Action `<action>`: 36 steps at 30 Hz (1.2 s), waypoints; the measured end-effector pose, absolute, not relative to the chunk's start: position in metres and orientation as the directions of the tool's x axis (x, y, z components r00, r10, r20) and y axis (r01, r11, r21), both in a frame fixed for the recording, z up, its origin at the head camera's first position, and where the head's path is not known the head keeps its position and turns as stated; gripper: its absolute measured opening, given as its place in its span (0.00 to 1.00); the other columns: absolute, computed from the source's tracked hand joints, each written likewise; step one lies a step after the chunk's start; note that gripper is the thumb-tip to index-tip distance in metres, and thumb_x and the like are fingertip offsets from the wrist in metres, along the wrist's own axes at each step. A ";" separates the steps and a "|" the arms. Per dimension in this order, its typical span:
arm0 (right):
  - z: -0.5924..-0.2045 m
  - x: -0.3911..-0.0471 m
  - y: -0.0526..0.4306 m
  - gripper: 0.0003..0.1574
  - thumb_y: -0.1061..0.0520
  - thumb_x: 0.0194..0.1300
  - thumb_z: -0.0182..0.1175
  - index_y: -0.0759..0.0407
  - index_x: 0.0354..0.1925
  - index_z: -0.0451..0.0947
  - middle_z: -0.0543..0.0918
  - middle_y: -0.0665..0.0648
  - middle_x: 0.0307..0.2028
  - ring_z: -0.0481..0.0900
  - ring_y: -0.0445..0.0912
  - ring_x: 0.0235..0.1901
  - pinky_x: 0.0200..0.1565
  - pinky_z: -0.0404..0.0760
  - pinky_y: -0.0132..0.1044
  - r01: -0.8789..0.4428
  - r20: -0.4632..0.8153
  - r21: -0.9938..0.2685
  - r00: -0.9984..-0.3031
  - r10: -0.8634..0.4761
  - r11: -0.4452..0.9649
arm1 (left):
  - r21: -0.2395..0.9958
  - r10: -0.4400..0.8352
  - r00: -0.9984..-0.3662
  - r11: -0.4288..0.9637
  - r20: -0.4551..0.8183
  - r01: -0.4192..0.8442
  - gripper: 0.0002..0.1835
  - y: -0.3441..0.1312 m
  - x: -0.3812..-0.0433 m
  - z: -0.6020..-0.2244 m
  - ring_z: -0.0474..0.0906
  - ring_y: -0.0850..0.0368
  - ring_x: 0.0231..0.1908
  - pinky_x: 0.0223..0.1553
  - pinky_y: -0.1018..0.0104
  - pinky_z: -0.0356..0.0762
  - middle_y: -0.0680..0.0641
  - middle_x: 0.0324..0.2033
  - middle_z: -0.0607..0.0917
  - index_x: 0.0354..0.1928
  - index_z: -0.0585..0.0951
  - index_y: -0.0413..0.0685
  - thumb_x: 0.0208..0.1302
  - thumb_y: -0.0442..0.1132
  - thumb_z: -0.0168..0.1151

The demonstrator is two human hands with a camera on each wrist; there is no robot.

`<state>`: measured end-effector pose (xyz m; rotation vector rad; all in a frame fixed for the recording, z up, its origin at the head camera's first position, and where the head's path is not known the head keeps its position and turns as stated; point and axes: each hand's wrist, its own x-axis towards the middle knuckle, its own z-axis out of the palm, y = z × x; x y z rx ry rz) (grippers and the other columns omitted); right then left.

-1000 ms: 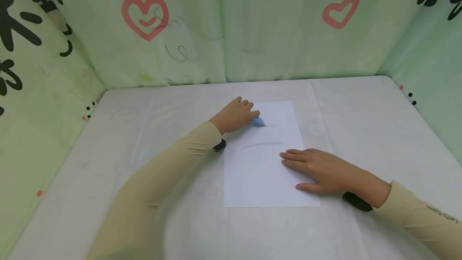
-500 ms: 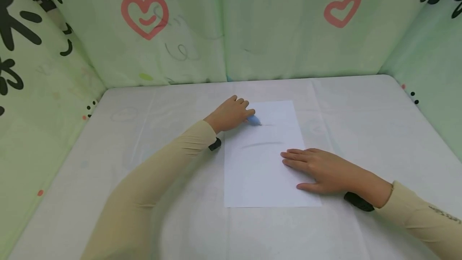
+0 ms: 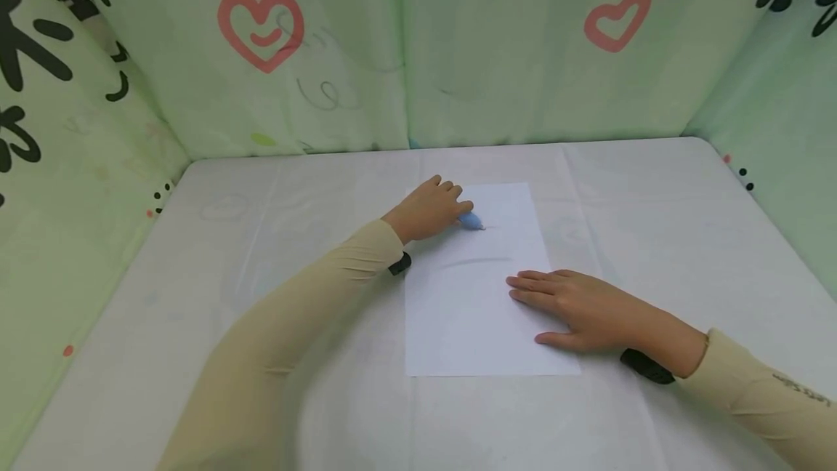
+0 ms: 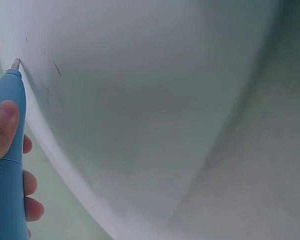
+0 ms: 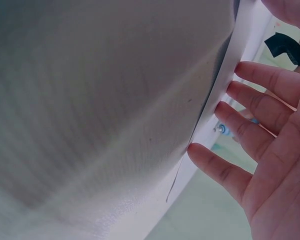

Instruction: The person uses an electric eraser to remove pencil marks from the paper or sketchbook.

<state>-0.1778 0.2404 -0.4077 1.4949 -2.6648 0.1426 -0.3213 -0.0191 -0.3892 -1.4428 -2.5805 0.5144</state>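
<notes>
- Head view. A sheet of white paper (image 3: pixel 484 333) lies on a white-covered table (image 3: pixel 196 275), its long sides running away from the person, presumably so that both hands can work over it. The left hand (image 3: pixel 428 209) is clamped on a thick blue pen (image 3: pixel 470 221), above the sheet's far half; the pen points rightward, its tip at the left end of a short faint line (image 3: pixel 493 227). The left forearm enters from the left, leaving the longer curved mark (image 3: pixel 476 262) nearer the person uncovered. The right hand (image 3: pixel 565 310) rests across the sheet's right edge, fingers straight, thumb well apart, gripping nothing; this likely pins the paper against sliding while leaving the pen room.
- Left wrist view. The thumb (image 4: pixel 4 125) lies along the barrel, with fingertips (image 4: pixel 31 182) showing on its opposite side; a hold behind the taper probably helps steer the metal tip (image 4: pixel 16 63). Whether this tip touches the white surface or sits just above it cannot be told.
- Right wrist view. The fingers (image 5: pixel 260 105) are spread, their ends meeting the pale surface; such spacing probably shares the pressure along it. A small part of the blue pen shows beyond them.
</notes>
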 end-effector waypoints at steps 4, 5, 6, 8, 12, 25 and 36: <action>-0.408 -0.178 0.240 0.35 0.42 0.62 0.60 0.61 0.60 0.71 0.74 0.56 0.61 0.74 0.52 0.60 0.52 0.76 0.46 -0.855 0.104 -0.042 -0.519 -0.848 0.518 | -0.372 0.836 -0.546 0.494 -0.042 0.786 0.14 -0.026 -0.321 -0.389 0.77 0.51 0.44 0.51 0.58 0.71 0.47 0.43 0.81 0.51 0.75 0.53 0.67 0.47 0.54; -0.408 -0.178 0.240 0.34 0.43 0.62 0.60 0.61 0.60 0.71 0.74 0.56 0.61 0.73 0.52 0.60 0.52 0.76 0.46 -0.854 0.103 -0.044 -0.520 -0.848 0.518 | -0.375 0.834 -0.550 0.498 -0.040 0.782 0.13 -0.028 -0.322 -0.389 0.77 0.51 0.44 0.51 0.59 0.71 0.47 0.42 0.81 0.51 0.75 0.53 0.67 0.47 0.54; -0.409 -0.178 0.240 0.34 0.43 0.62 0.60 0.61 0.60 0.71 0.75 0.56 0.61 0.73 0.52 0.60 0.52 0.76 0.46 -0.853 0.105 -0.045 -0.521 -0.847 0.519 | -0.378 0.833 -0.552 0.499 -0.038 0.780 0.13 -0.030 -0.322 -0.389 0.77 0.51 0.43 0.50 0.59 0.71 0.47 0.41 0.81 0.51 0.75 0.53 0.67 0.47 0.54; -0.408 -0.178 0.240 0.34 0.43 0.61 0.61 0.61 0.60 0.72 0.75 0.56 0.61 0.74 0.52 0.60 0.51 0.76 0.46 -0.852 0.111 -0.046 -0.523 -0.845 0.521 | -0.381 0.832 -0.553 0.501 -0.035 0.777 0.13 -0.032 -0.323 -0.389 0.77 0.51 0.42 0.48 0.60 0.70 0.47 0.41 0.81 0.50 0.75 0.53 0.67 0.47 0.55; -0.409 -0.177 0.241 0.34 0.43 0.60 0.61 0.60 0.60 0.72 0.75 0.55 0.61 0.74 0.51 0.60 0.51 0.76 0.45 -0.849 0.126 -0.047 -0.528 -0.840 0.526 | -0.384 0.835 -0.549 0.497 -0.033 0.779 0.13 -0.033 -0.323 -0.389 0.77 0.51 0.42 0.49 0.60 0.70 0.47 0.41 0.81 0.50 0.75 0.53 0.67 0.46 0.55; -0.408 -0.177 0.239 0.34 0.45 0.60 0.62 0.62 0.59 0.73 0.76 0.57 0.60 0.74 0.52 0.59 0.52 0.76 0.45 -0.857 0.145 -0.043 -0.514 -0.845 0.514 | -0.370 0.830 -0.555 0.497 -0.062 0.785 0.14 -0.018 -0.322 -0.390 0.78 0.50 0.48 0.55 0.57 0.70 0.46 0.47 0.81 0.53 0.73 0.54 0.68 0.47 0.53; -0.408 -0.178 0.239 0.34 0.46 0.60 0.62 0.62 0.59 0.72 0.75 0.57 0.61 0.74 0.52 0.59 0.51 0.76 0.45 -0.850 0.124 -0.053 -0.526 -0.841 0.524 | -0.399 0.817 -0.574 0.510 -0.053 0.763 0.14 -0.033 -0.323 -0.389 0.78 0.51 0.44 0.49 0.60 0.71 0.47 0.43 0.81 0.52 0.74 0.53 0.68 0.48 0.53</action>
